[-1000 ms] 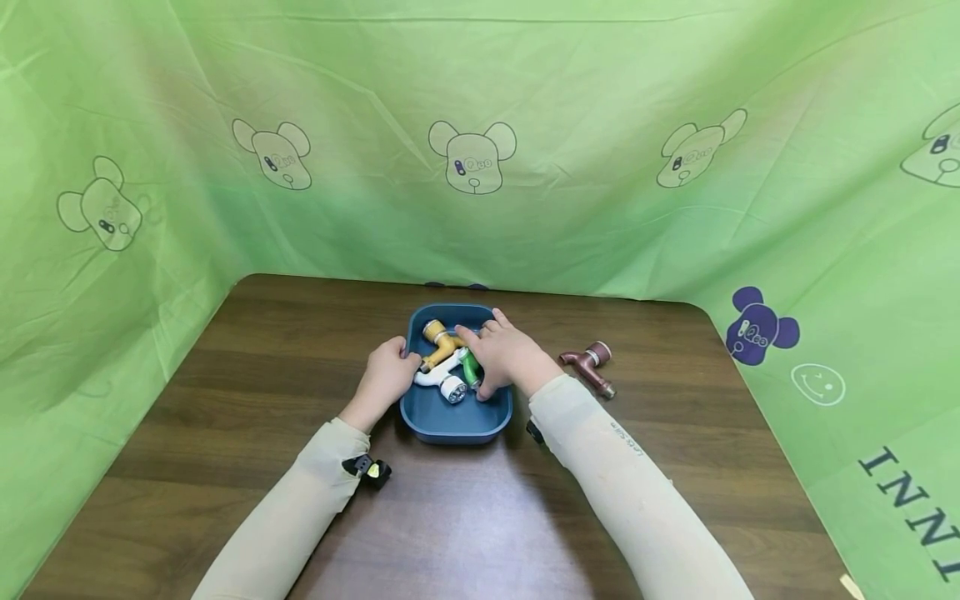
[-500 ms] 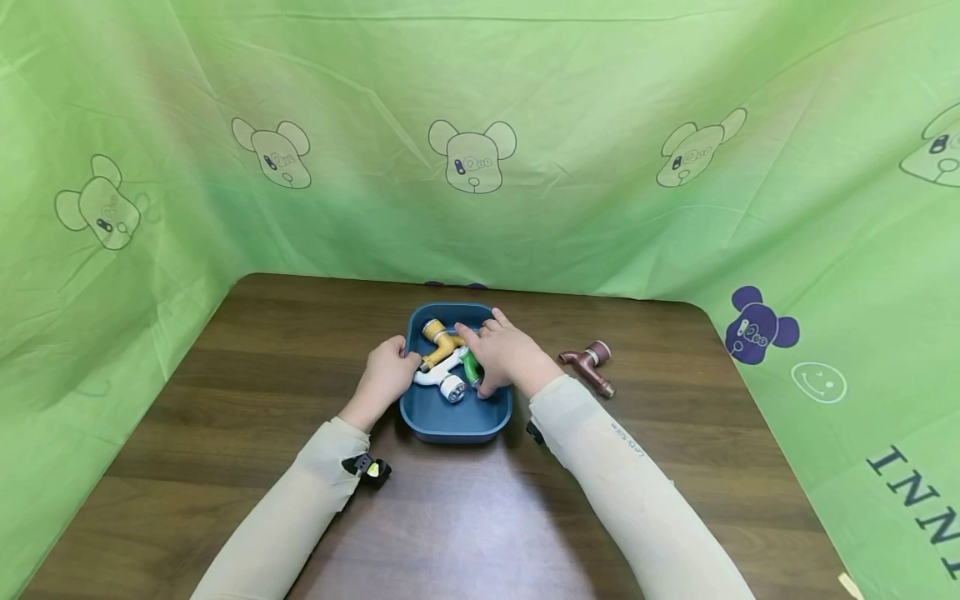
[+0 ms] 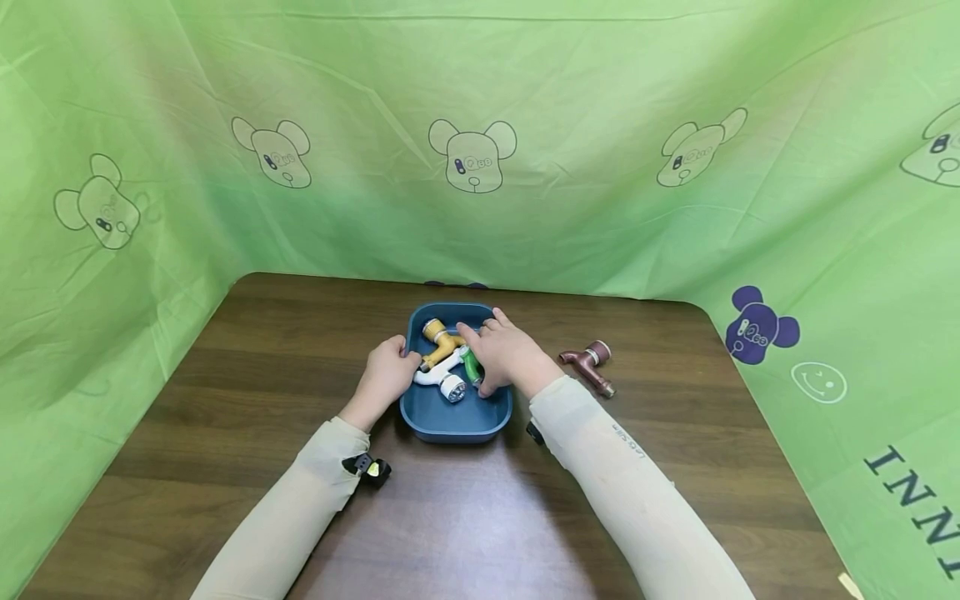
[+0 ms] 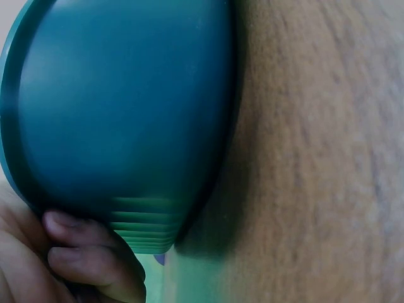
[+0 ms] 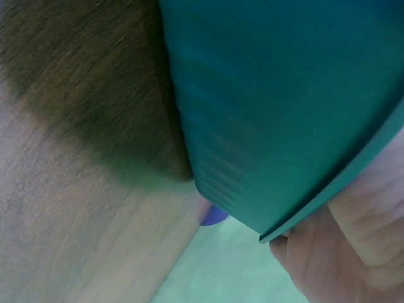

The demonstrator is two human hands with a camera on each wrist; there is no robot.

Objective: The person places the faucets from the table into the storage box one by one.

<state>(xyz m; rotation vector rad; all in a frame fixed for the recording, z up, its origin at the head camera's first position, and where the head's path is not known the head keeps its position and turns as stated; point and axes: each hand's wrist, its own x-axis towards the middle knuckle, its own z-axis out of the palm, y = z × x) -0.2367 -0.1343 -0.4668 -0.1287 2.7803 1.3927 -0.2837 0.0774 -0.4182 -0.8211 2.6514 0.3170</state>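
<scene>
In the head view a blue plastic basin (image 3: 456,425) stands on the table with several taps in it. My left hand (image 3: 386,373) grips its left rim; the left wrist view shows curled fingers (image 4: 88,255) against the basin's outer wall. Over the right rim reaches my right hand (image 3: 508,354), thumb and forefinger round a green tap (image 3: 472,367), which it partly covers. Beside that lie a white tap (image 3: 442,375) and a yellow tap (image 3: 442,343). In the right wrist view the right hand (image 5: 353,246) shows beyond the rim, its fingertips hidden by the basin wall.
A dark red tap (image 3: 588,365) lies on the wooden table (image 3: 247,417), right of the basin. Behind the table and at its sides hangs a green printed curtain (image 3: 480,233). A small pale object (image 3: 851,586) shows at the lower right edge.
</scene>
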